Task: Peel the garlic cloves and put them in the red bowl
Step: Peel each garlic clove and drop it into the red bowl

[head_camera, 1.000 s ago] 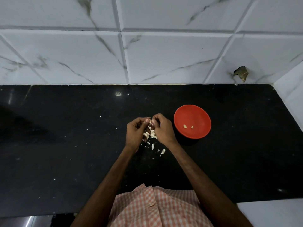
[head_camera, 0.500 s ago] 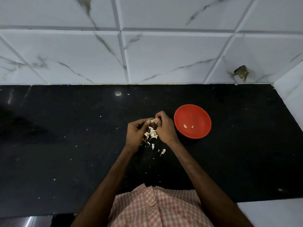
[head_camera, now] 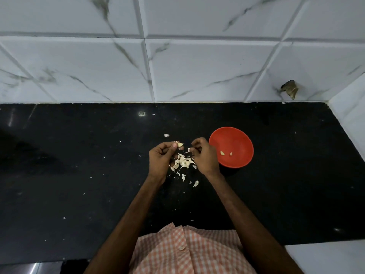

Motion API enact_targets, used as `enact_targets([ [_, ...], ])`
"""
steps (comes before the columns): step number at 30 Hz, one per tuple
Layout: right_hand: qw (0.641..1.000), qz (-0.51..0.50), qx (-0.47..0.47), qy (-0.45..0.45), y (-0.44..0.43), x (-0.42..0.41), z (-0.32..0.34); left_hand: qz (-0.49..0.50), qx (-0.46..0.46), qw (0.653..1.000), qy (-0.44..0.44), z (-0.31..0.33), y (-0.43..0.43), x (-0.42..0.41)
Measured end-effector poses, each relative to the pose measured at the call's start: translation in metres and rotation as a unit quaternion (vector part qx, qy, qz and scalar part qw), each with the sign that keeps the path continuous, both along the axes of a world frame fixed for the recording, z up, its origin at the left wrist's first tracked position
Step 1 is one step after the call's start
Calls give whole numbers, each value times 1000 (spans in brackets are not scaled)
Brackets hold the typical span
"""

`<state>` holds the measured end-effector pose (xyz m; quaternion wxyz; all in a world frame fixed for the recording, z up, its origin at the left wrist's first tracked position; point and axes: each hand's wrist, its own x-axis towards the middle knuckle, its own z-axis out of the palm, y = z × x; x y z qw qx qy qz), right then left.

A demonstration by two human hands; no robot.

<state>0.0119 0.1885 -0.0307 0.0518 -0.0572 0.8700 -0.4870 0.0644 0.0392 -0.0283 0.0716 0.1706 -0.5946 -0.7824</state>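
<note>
Left hand [head_camera: 161, 161] pinches clove [head_camera: 179, 144]; right hand [head_camera: 204, 157], curled, pinches skin [head_camera: 188, 149]. We should drop it, check clove's bare, then bowl [head_camera: 237, 135].

two peeled cloves [head_camera: 222, 153] lie in the red bowl [head_camera: 232, 138], garlic pile [head_camera: 182, 162] nearby.

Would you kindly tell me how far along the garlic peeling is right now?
Done: two peeled cloves lie in the red bowl. In hand: the left hand pinches a clove, while the right hand pinches what looks like a strip of skin. Left: that clove must reach the bowl, and the pale pile on the counter may hide unpeeled cloves; I cannot tell.
</note>
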Motion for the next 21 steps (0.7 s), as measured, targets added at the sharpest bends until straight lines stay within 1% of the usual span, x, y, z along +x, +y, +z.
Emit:
enact_targets([
  [3, 996, -5, 83, 39, 4, 2, 2, 1, -9, 1000, 3, 1, 1, 0],
  [4, 995, -12, 90, 45, 4, 2, 2, 1, -11, 1000, 3, 2, 2, 0],
  [5, 996, -15, 74, 50, 5, 1, 3, 4, -12, 1000, 1, 2, 2, -1],
  [8, 997, 19, -66, 35, 1, 1, 9, 14, -17, 1000, -7, 2, 4, -1],
  [10, 992, 43, -119, 17, -5, 3, 13, 14, -32, 999, -13, 1, 4, -2],
  [14, 988, 47, -145, -4, -12, 6, 10, 1, -69, 997, -21, -1, 4, -2],
  [18, 984, 13, -170, -44, -13, 5, 9, -2, -86, 996, -16, -1, 5, -2],
  [21, 973, -21, -212, -88, -16, 6, 11, -3, -85, 996, -11, 2, 8, -3],
])
